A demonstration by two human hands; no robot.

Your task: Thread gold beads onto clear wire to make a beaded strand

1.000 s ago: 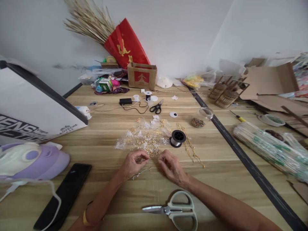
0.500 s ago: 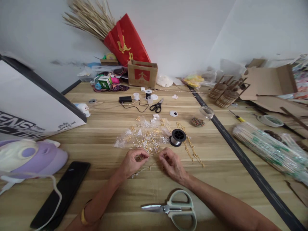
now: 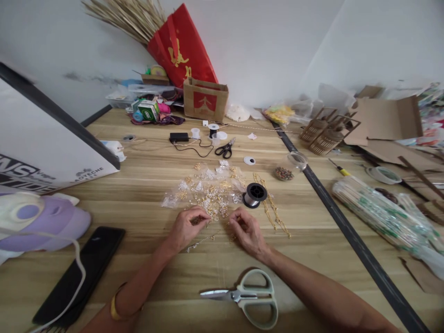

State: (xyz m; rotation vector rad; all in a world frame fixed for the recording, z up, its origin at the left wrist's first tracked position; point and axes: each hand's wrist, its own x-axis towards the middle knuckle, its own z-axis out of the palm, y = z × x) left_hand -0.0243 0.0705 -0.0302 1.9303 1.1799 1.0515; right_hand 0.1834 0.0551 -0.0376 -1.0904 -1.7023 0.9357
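Observation:
My left hand is closed in a pinch at the near edge of a pile of small gold and clear beads. Facing it across a narrow gap, my right hand has its thumb and forefinger pressed together. What either pinch holds is too small to make out. A thin chain with small beads lies on the table just below my left fingers. Beyond my right hand stands a black spool of fine wire, with gold bead chains to its right.
Large pale-handled scissors lie near the front edge. A black phone and a purple-white device are at left. Small black scissors and a tipped jar of beads lie farther back. Plastic-wrapped sticks are at right.
The view has shifted slightly. My left hand has drawn back a little from the right one, so more of the beaded chain shows. Both hands stay pinched.

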